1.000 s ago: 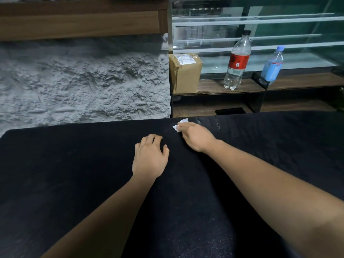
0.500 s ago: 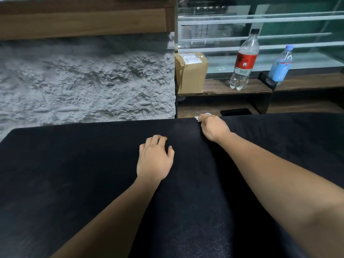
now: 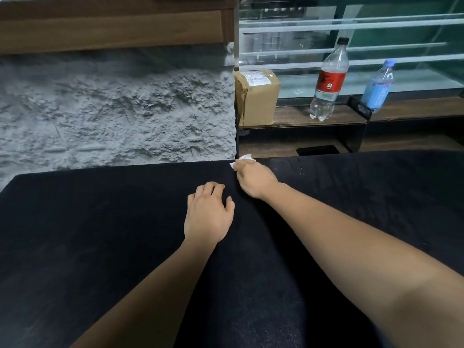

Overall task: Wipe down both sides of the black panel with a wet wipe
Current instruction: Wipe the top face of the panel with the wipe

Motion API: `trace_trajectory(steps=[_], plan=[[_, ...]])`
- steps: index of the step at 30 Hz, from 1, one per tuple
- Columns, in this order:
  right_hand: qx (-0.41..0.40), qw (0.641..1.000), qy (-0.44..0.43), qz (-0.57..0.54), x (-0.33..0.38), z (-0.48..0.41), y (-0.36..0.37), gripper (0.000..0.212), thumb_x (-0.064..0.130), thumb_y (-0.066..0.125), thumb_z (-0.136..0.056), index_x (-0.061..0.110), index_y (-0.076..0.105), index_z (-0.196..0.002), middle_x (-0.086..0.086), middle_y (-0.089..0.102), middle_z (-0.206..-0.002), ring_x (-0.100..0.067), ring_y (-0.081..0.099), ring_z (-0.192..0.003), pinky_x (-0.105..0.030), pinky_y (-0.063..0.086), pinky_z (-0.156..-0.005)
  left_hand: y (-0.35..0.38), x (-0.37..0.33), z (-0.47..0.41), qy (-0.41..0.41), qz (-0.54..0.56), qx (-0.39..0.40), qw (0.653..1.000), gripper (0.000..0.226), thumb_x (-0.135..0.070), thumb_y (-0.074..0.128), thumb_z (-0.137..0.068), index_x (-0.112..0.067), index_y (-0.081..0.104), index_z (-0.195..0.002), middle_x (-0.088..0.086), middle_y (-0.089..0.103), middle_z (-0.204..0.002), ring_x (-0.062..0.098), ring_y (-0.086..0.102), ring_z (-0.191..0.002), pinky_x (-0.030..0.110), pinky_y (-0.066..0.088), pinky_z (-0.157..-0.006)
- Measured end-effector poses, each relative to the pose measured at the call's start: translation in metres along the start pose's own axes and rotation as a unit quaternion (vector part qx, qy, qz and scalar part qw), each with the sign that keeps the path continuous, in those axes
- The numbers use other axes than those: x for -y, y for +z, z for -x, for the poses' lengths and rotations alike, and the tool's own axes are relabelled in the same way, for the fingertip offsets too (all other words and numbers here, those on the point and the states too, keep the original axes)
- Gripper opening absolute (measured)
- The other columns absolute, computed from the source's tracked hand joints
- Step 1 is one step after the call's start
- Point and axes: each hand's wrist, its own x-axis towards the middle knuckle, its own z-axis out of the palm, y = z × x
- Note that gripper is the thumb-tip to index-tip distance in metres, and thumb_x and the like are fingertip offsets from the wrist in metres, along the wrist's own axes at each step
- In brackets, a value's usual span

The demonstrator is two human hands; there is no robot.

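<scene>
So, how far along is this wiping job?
Faint streaks near the far edge suggest wiping there. In hand: the right hand grips a crumpled white wet wipe on the large black panel, at its far edge; the left hand rests on it. Left: the other side; how much of the top, I cannot tell.

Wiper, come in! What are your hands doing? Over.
Right hand grips wipe at far edge of panel. Left hand rests on it. Nothing in the way.

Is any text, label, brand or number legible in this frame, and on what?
Nothing can be read.
Red label on the clear bottle: white marks, too blurred.
Label on the blue bottle: too blurred.
Shipping sticker on the cardboard box: print too small.
</scene>
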Motion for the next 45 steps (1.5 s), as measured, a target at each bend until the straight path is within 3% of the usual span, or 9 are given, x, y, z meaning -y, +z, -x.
trace_trajectory(steps=[8,13,21,25,28,31,37,41,45], plan=[[0.053,0.995,-0.079,0.005,0.012,0.001,0.009,0.047,0.021,0.037,-0.109,0.027,0.05,-0.154,0.003,0.039,-0.166,-0.016,0.033,-0.154,-0.044,0.035,-0.12,-0.001,0.0,0.0,0.003,0.001,-0.001,1.0,0.041,-0.047,0.046,-0.101,-0.024,0.063,-0.13,-0.007,0.06,-0.129,0.017,0.052,-0.121,0.039,0.043,-0.103],[0.042,0.995,-0.093,0.013,-0.015,0.011,-0.004,0.047,0.019,0.041,-0.108,0.028,0.052,-0.153,0.007,0.041,-0.165,-0.014,0.037,-0.151,-0.04,0.038,-0.118,-0.001,0.0,0.0,0.0,0.002,0.005,1.0,0.044,-0.048,0.044,-0.102,-0.024,0.062,-0.134,-0.009,0.058,-0.134,0.016,0.051,-0.125,0.039,0.042,-0.106],[0.038,0.999,-0.011,0.033,-0.067,0.027,-0.034,0.033,0.023,0.036,-0.107,0.031,0.062,-0.126,-0.001,0.064,-0.131,-0.034,0.062,-0.116,-0.043,0.049,-0.097,-0.003,-0.001,-0.001,-0.001,0.007,0.013,1.0,0.045,-0.047,0.043,-0.103,-0.024,0.061,-0.138,-0.01,0.056,-0.138,0.016,0.049,-0.128,0.04,0.041,-0.109],[0.029,0.998,0.042,0.041,-0.093,0.033,-0.044,0.037,0.019,0.036,-0.106,0.028,0.061,-0.132,-0.005,0.061,-0.138,-0.037,0.06,-0.12,-0.044,0.05,-0.101,-0.003,-0.001,0.001,-0.001,0.011,0.011,1.0,0.044,-0.047,0.043,-0.103,-0.024,0.061,-0.137,-0.011,0.056,-0.138,0.015,0.049,-0.128,0.039,0.04,-0.109],[0.011,0.996,0.077,0.032,-0.114,0.037,-0.047,0.043,0.016,0.035,-0.106,0.03,0.06,-0.137,0.001,0.055,-0.143,-0.034,0.057,-0.122,-0.03,0.042,-0.098,-0.004,-0.001,0.0,-0.001,0.011,0.012,1.0,0.045,-0.047,0.043,-0.104,-0.024,0.061,-0.137,-0.011,0.056,-0.138,0.015,0.049,-0.128,0.039,0.04,-0.11],[0.003,0.993,0.11,0.035,-0.122,0.038,-0.046,0.047,0.014,0.033,-0.107,0.028,0.057,-0.144,-0.003,0.052,-0.145,-0.033,0.055,-0.123,-0.03,0.038,-0.1,-0.003,-0.002,-0.001,0.0,0.011,0.014,1.0,0.045,-0.048,0.042,-0.103,-0.025,0.06,-0.137,-0.011,0.056,-0.137,0.015,0.05,-0.128,0.04,0.041,-0.11],[0.005,0.995,0.099,0.025,-0.093,0.044,-0.046,0.027,0.008,0.034,-0.106,0.02,0.058,-0.104,-0.017,0.054,-0.125,-0.038,0.058,-0.104,-0.045,0.053,-0.095,-0.004,-0.001,0.0,-0.003,0.008,0.015,1.0,0.045,-0.048,0.042,-0.103,-0.024,0.061,-0.136,-0.01,0.057,-0.137,0.015,0.05,-0.127,0.039,0.041,-0.109],[0.015,0.998,0.063,0.023,-0.075,0.053,-0.033,0.035,0.014,0.033,-0.11,0.012,0.054,-0.138,-0.015,0.043,-0.148,-0.036,0.055,-0.122,-0.036,0.046,-0.098,-0.004,-0.001,0.0,-0.002,0.007,0.018,1.0,0.044,-0.048,0.042,-0.103,-0.024,0.061,-0.136,-0.01,0.056,-0.136,0.016,0.05,-0.127,0.04,0.041,-0.109],[0.019,0.999,0.014,0.027,-0.054,0.067,-0.025,0.037,0.017,0.035,-0.109,0.02,0.052,-0.142,0.0,0.049,-0.146,-0.035,0.058,-0.12,-0.042,0.046,-0.095,-0.005,-0.002,0.0,-0.003,0.007,0.019,1.0,0.044,-0.048,0.043,-0.103,-0.024,0.061,-0.135,-0.01,0.057,-0.136,0.016,0.051,-0.126,0.04,0.041,-0.108]])
